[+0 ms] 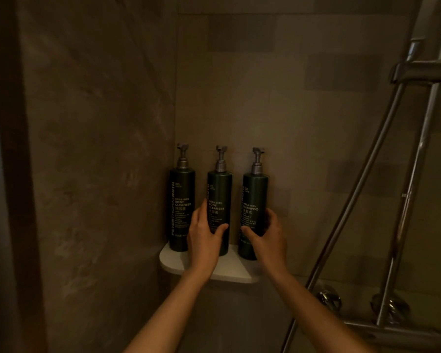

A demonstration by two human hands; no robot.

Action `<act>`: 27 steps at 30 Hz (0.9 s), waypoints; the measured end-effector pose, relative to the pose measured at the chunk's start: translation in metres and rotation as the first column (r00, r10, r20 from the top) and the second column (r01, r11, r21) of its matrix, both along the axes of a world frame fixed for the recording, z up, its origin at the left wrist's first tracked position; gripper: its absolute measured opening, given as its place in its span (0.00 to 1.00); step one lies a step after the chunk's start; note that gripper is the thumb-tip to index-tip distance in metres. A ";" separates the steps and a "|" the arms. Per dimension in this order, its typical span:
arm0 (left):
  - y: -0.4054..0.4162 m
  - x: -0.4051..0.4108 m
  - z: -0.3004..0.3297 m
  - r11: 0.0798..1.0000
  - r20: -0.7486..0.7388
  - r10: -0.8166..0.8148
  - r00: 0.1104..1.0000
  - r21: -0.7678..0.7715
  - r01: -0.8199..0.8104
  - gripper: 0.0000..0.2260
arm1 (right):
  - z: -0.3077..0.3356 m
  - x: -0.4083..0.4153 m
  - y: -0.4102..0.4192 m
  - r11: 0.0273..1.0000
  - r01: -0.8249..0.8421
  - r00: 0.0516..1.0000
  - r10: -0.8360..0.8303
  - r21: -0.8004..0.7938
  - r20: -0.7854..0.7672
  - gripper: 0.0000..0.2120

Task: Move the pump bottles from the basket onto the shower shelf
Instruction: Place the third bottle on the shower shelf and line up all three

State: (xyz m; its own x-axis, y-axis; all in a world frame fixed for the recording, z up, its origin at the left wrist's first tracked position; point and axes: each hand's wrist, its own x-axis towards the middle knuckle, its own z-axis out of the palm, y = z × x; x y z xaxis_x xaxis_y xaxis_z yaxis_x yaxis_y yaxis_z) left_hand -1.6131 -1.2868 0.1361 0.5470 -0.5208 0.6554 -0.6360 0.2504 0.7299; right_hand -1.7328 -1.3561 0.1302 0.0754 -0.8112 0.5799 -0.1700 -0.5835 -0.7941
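Both forearms reach up from the near edge toward the corner of the shower. At their far ends, the left hand (pixel 204 234) wraps the lower body of the middle bottle (pixel 219 212), thumb across its front and fingers curled round its left side. The right hand (pixel 266 234) grips the right bottle (pixel 254 215) the same way, thumb on the front near its base and fingers round its right side.

3 dark pump bottles stand upright in a row on the white corner shelf (pixel 229 272), pumps toward the far wall. The left bottle (pixel 181 210), marked body cleanser, sits untouched in the corner, just beside the middle one, which carries the same label. The right one reads shampoo and stands near the shelf's right end, slightly apart from the middle bottle.

No basket shows anywhere, so whether more bottles wait in it cannot be told. Judging from what stands here, the placing looks almost finished: all 3 bottles appear to rest on the shelf, and what seems left is to square up the 2 held ones and let go.

To the right, a chrome shower rail (pixel 418 174) and hose (pixel 362 189) run down to the taps (pixel 327 299).
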 end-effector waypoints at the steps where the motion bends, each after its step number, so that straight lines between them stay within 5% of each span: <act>1: 0.000 0.000 0.000 1.000 -0.002 0.002 1.000 -0.001 -0.002 0.33 | 0.000 0.000 0.000 1.000 0.008 1.000 -0.008 0.000 -0.001 0.33; 10: -0.004 0.000 -0.003 1.000 -0.010 0.019 1.000 -0.008 -0.019 0.34 | -0.001 0.003 0.003 0.998 0.067 0.998 -0.068 -0.007 -0.013 0.34; 27: -0.007 0.003 -0.007 1.000 -0.035 -0.013 0.999 0.016 0.013 0.34 | -0.007 -0.002 0.000 0.997 -0.063 0.998 0.064 0.051 -0.012 0.30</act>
State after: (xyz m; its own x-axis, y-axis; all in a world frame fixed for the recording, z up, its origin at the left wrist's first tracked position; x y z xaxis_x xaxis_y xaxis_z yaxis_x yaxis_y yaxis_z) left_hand -1.6099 -1.2940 0.1289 0.5624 -0.5385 0.6275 -0.6070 0.2464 0.7555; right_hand -1.7348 -1.3556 0.1231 0.1352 -0.8325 0.5372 -0.1446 -0.5530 -0.8206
